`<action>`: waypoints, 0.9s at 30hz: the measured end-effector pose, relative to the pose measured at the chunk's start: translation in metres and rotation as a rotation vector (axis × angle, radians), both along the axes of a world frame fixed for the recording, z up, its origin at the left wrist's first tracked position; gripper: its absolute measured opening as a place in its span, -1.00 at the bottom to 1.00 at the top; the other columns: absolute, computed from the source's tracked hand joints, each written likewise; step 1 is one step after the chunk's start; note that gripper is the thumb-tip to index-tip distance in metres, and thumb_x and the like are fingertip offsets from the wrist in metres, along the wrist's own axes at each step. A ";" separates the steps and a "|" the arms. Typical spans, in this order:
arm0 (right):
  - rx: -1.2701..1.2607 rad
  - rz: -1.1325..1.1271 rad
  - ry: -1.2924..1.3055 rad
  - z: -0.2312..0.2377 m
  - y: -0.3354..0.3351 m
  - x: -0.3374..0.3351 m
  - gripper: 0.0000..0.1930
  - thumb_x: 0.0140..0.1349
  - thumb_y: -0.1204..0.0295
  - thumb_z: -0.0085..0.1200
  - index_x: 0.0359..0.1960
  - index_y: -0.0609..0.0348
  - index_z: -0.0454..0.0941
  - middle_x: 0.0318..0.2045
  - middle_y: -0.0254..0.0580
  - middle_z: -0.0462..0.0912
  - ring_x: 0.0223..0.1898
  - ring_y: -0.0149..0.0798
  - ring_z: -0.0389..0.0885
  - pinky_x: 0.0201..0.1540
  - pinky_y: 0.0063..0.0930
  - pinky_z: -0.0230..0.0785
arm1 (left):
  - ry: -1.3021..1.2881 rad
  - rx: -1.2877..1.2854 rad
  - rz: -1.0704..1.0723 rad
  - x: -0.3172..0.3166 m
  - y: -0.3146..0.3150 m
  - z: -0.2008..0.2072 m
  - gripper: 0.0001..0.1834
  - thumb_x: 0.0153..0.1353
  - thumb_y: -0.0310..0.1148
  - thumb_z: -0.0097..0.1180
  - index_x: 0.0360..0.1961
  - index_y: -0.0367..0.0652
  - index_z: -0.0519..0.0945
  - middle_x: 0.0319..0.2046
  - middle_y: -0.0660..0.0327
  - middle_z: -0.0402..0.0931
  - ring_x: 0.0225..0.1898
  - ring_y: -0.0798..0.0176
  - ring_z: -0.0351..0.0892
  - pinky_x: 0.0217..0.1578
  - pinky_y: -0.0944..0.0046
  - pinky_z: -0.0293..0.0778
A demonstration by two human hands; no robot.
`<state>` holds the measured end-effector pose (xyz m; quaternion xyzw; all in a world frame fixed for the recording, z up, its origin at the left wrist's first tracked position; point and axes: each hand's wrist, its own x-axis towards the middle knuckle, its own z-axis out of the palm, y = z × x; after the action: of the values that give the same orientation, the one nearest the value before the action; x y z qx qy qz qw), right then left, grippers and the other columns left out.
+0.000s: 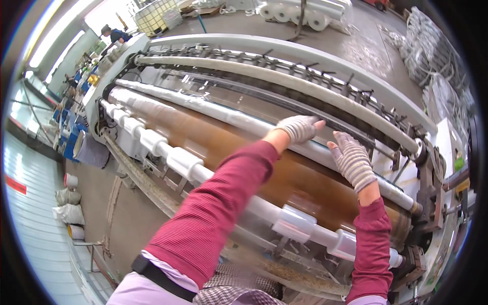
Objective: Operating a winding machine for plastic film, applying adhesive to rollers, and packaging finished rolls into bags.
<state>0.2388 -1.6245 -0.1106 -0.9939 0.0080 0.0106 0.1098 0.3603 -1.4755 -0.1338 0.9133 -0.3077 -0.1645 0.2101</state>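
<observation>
My left hand point(299, 129), in a striped knit glove with bare fingertips, reaches over a long white roller point(223, 110) on a wide machine. Its fingers point right, partly stretched out, with nothing visible in them. To its right, my right hand point(352, 156), in a matching glove, is open above the same roller, thumb apart from the fingers. I cannot tell whether either hand touches the roller. Below my hands lies a broad brown roller point(300, 183). Nearer to me runs a bar carrying several white film rolls point(184, 162), partly hidden by my left forearm.
Beyond my hands, a pale roller point(284, 79) and a row of black levers point(325, 76) cross the machine. Metal brackets point(432, 193) stand at its right end. Film rolls point(305, 15) and bundled clear plastic point(432, 46) lie behind. Another person point(116, 35) is at the far left.
</observation>
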 end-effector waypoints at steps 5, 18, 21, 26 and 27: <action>0.085 0.158 -0.291 0.023 0.108 0.028 -0.58 0.22 0.20 -0.05 0.04 0.15 0.37 -0.04 0.01 0.47 0.02 0.02 0.43 0.06 -0.15 0.27 | 0.001 -1.360 0.536 -0.022 0.089 0.019 -0.59 0.24 -0.30 0.00 0.10 -0.18 0.35 -0.03 0.03 0.44 -0.03 0.13 0.47 -0.04 0.26 0.36; -0.130 -0.097 0.106 -0.011 0.426 0.227 -0.30 0.24 -0.18 -0.41 -0.11 0.22 0.53 -0.12 0.19 0.53 -0.02 0.15 0.48 0.02 -0.06 0.30 | -0.062 -0.530 0.946 -0.227 0.677 -0.008 -0.76 0.23 -0.34 0.00 -0.13 -0.20 0.54 -0.22 0.19 0.56 -0.15 0.29 0.52 -0.08 0.33 0.40; -0.178 -0.127 0.089 -0.039 0.406 0.261 -0.25 0.29 -0.15 -0.60 -0.23 0.24 0.58 -0.23 0.20 0.56 -0.07 0.15 0.50 -0.03 -0.03 0.30 | -0.016 -0.620 1.121 -0.219 0.758 -0.015 -0.77 0.24 -0.33 0.00 -0.13 -0.20 0.54 -0.30 0.22 0.54 -0.29 0.39 0.49 -0.21 0.40 0.41; -0.255 -0.062 0.038 -0.083 0.362 0.287 -0.15 0.30 -0.15 -0.65 -0.41 0.39 0.60 -0.39 0.24 0.60 -0.15 0.12 0.56 -0.12 -0.12 0.36 | 0.069 -0.836 1.186 -0.154 0.858 -0.019 -0.78 0.28 -0.31 -0.01 -0.17 -0.20 0.55 -0.45 0.42 0.44 -0.40 0.53 0.34 -0.32 0.48 0.35; -0.276 -0.085 0.045 -0.094 0.343 0.290 -0.15 0.29 -0.18 -0.61 -0.41 0.40 0.59 -0.40 0.24 0.60 -0.18 0.12 0.57 -0.15 -0.14 0.38 | 0.005 -0.811 1.130 -0.131 0.879 -0.020 -0.79 0.28 -0.32 -0.02 -0.18 -0.19 0.55 -0.47 0.44 0.39 -0.42 0.55 0.30 -0.35 0.49 0.32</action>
<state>0.5289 -1.2818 -0.2043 -0.9978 0.0540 0.0271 -0.0278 0.2296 -0.5964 -0.1542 0.7826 0.1782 0.0956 0.5888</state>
